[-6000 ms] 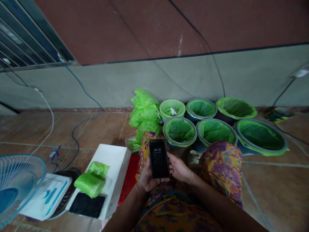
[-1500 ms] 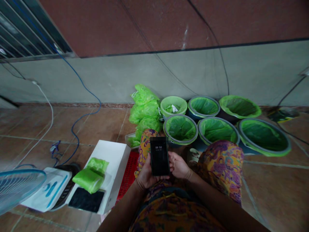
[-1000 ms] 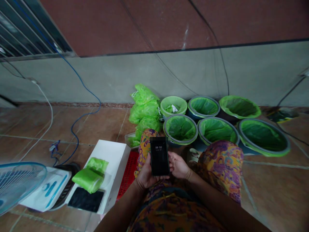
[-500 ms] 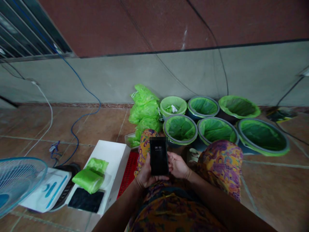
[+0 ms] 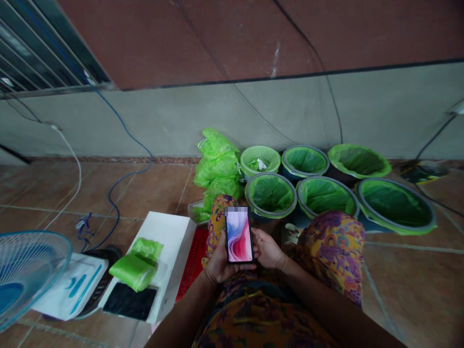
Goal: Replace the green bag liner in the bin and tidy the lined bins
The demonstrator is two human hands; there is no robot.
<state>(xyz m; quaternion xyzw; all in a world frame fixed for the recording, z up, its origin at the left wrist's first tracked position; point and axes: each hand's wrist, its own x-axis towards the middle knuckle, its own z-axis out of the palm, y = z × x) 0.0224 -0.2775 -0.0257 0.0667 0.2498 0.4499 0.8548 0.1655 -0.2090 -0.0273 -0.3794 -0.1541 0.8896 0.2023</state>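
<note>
A smartphone (image 5: 239, 237) is held upright over my lap, its screen lit with a pink and blue picture. My left hand (image 5: 218, 265) wraps round its left side and lower edge. At the right edge, the curled fingers of my right hand (image 5: 268, 249) press against the phone; part of them is hidden. Left of my knees, a folded green plastic bag (image 5: 137, 267) lies on a white box (image 5: 168, 229). A dark flat device (image 5: 129, 300) with a black screen rests at the box's near end.
Several bins lined with green bags stand along the wall, among them a near one (image 5: 271, 194). Stuffed green bags (image 5: 217, 162) are piled beside them. A red basket (image 5: 191, 261) adjoins the box. A fan (image 5: 31, 270) and a blue cable (image 5: 118, 188) are at the left.
The phone's screen has gone from black with a clock to a bright pink and blue picture. Both hands keep nearly the same place and hold.
</note>
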